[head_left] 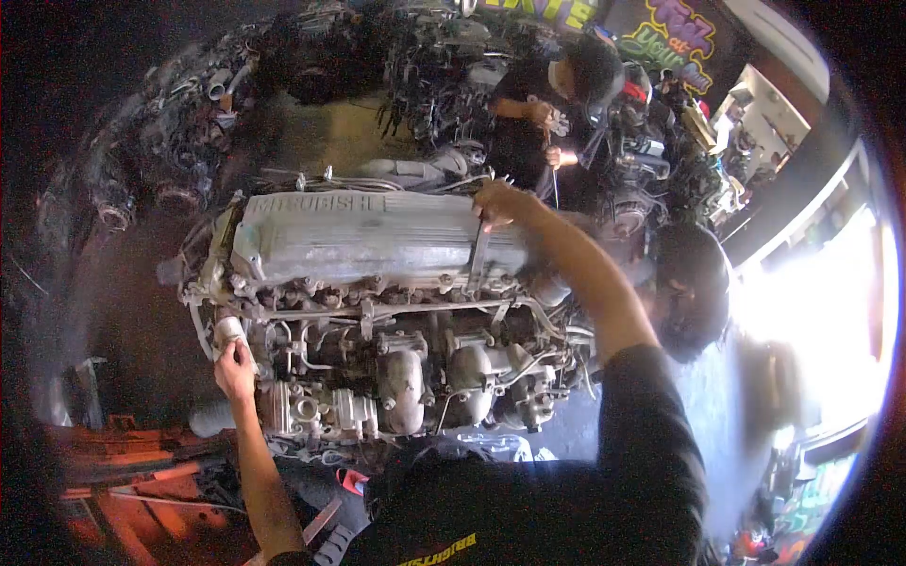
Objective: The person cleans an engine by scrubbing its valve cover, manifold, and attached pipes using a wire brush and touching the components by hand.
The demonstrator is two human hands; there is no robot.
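Note:
A large grey engine (pixel 359 241), with raised MITSUBISHI lettering on its top cover, lies lengthwise before me. Over the right part of the cover, my right hand (pixel 505 204) is closed around the upper end of a long, flat metal tool (pixel 480 255). The tool's lower end reaches the near edge of the cover; what it touches there is hard to make out. At the engine's left end, the fingers of my left hand (pixel 235 370) are closed on a whitish cylindrical part (pixel 228 331). I cannot tell whether that part is loose or attached.
Behind the engine at the right, a co-worker (pixel 528 104) holds something bright near a thin rod. Another person's dark head (pixel 694 292) is close to my right arm. More engines (pixel 434 75) stand at the back. Orange metal framing (pixel 142 472) lies at lower left.

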